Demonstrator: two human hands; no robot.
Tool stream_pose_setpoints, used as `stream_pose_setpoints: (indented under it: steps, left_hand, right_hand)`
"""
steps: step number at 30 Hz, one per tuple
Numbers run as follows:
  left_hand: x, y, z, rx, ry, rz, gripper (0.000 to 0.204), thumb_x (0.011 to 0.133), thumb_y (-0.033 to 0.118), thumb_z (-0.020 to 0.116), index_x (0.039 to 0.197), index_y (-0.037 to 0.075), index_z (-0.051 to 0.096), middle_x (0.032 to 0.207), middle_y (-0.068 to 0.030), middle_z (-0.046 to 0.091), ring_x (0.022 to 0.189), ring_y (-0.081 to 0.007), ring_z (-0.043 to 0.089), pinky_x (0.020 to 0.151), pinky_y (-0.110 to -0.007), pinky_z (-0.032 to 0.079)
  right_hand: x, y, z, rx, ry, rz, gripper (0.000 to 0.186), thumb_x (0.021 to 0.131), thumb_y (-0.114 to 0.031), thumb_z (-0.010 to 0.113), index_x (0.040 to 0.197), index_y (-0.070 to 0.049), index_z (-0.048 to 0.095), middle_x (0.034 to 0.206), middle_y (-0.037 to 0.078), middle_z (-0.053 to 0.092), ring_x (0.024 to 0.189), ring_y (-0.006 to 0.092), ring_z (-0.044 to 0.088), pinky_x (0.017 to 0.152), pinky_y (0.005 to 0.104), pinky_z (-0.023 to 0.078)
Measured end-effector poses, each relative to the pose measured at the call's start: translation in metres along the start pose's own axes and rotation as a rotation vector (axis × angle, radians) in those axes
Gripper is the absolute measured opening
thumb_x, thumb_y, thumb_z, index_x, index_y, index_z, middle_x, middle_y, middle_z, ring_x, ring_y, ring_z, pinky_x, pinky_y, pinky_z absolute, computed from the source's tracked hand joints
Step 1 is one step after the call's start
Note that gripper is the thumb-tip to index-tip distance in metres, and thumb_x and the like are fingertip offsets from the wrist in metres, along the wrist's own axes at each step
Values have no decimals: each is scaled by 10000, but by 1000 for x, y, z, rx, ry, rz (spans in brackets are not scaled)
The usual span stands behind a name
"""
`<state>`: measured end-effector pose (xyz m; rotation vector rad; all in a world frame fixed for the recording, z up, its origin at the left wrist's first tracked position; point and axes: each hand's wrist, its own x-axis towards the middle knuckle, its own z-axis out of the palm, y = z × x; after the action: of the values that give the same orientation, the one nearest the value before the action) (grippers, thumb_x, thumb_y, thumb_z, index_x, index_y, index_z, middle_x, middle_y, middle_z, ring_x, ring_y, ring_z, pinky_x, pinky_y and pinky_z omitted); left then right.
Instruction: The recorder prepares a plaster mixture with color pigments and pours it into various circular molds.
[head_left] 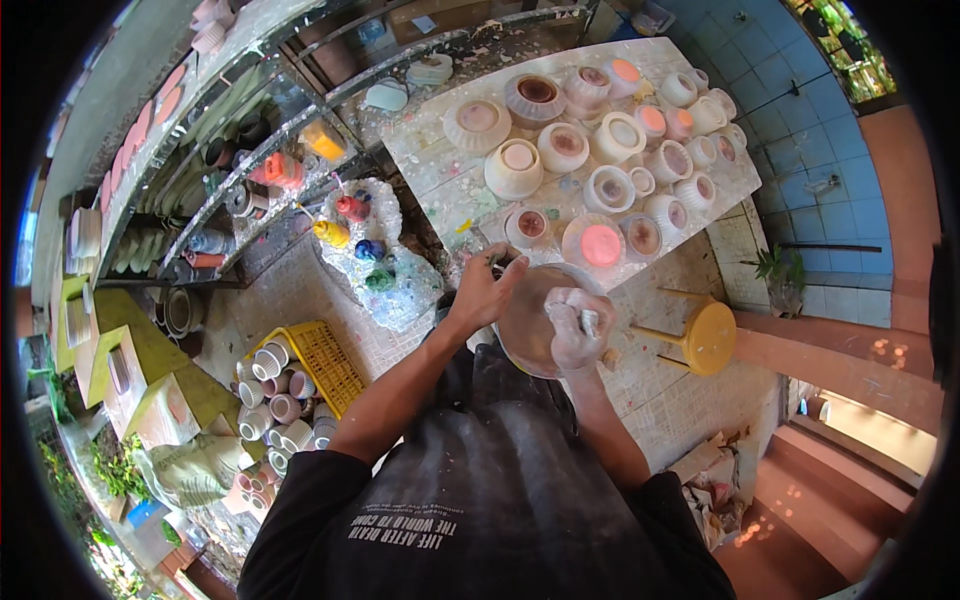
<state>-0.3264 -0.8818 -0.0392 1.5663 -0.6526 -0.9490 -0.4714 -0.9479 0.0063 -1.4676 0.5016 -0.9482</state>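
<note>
A round, greyish basin (528, 335) with a dusty inside is in front of my body, just beyond the near edge of the table. My left hand (487, 290) is at the basin's left rim, its fingers curled over the edge. Over the basin's right side is my right hand (580, 328), coated in pale powder or slip and closed like a fist. What it holds, if anything, is hidden by the fingers. Nearest to the hands on the table are a white pot with a pink top (592, 243) and a small pot with a reddish inside (526, 227).
Several pale pots stand on the splattered table (425, 165). To the right is a yellow stool (709, 338). At left are a paint-crusted stand (400, 300) with coloured bottles, a yellow crate (327, 368) beside stacked pots, and loaded shelves (225, 180).
</note>
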Motion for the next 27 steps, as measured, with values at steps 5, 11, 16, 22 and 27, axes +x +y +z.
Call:
stream_pose_setpoints:
  steps: [5,11,16,22,27]
  left_hand:
    - [0,-5,2,2,41,70,236,930,214,597,908,-17,637,721,-40,604,655,-96,521,627,-280,449]
    - [-1,1,0,13,43,35,244,922,215,603,913,-26,639,753,-69,630,701,-113,552,668,-300,464]
    - [-1,2,2,6,37,53,191,938,180,599,845,15,619,729,33,534,701,-65,463,641,-248,400]
    - [-1,2,-1,53,41,19,276,911,246,609,917,-29,638,767,-92,644,720,-138,570,699,-317,474]
    - [0,-4,-2,4,25,9,278,911,243,613,911,-34,638,757,-90,643,698,-135,564,680,-323,475]
  right_hand:
    - [-6,1,23,83,-58,72,300,731,48,562,542,-24,340,494,30,341,428,102,316,428,316,241]
    - [-16,-26,-4,-176,-164,5,308,706,46,549,551,-44,298,495,31,260,426,100,259,424,330,209]
    - [19,-8,-31,-165,-122,-9,336,729,73,537,559,-47,273,502,11,277,448,81,261,429,314,208]
    - [38,-9,10,-141,-55,21,332,774,75,537,569,-46,304,524,-15,321,476,65,297,435,283,241]
    - [-4,-14,8,161,-317,151,285,761,67,534,581,-49,347,519,5,360,465,96,347,457,297,279]
